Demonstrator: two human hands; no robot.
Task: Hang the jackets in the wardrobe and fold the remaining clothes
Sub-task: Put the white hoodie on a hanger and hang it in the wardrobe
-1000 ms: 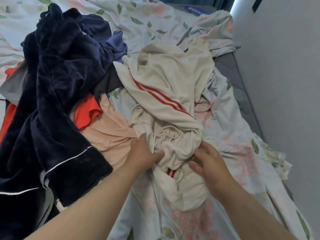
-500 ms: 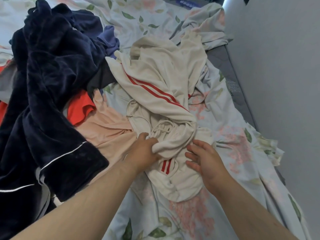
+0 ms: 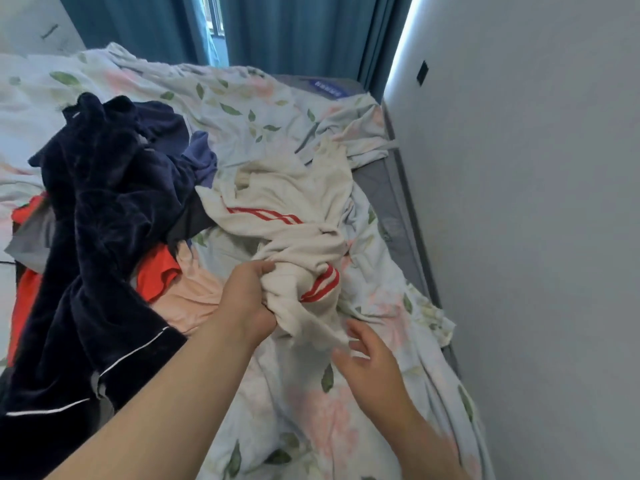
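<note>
A cream garment with red stripes (image 3: 291,202) lies crumpled across the middle of the bed. My left hand (image 3: 247,296) is shut on a bunched part of it and holds that part lifted off the sheet. Just below the hanging cream fabric, my right hand (image 3: 367,358) is spread open, fingers near the cloth's lower edge but not gripping it. To the left sits a pile with a dark navy velvet garment with white piping (image 3: 93,244), an orange-red piece (image 3: 156,271), a peach piece (image 3: 194,299) and a purple-blue piece (image 3: 201,154).
Everything rests on a bed with a floral sheet (image 3: 311,410). A grey wall (image 3: 519,237) runs close along the right side, past the grey mattress edge (image 3: 391,220). Teal curtains (image 3: 294,32) hang beyond the bed's far end.
My left hand closed on the cream garment and raised a bunch of it. My right hand let go and dropped lower, open. The camera tilted up, showing the curtains.
</note>
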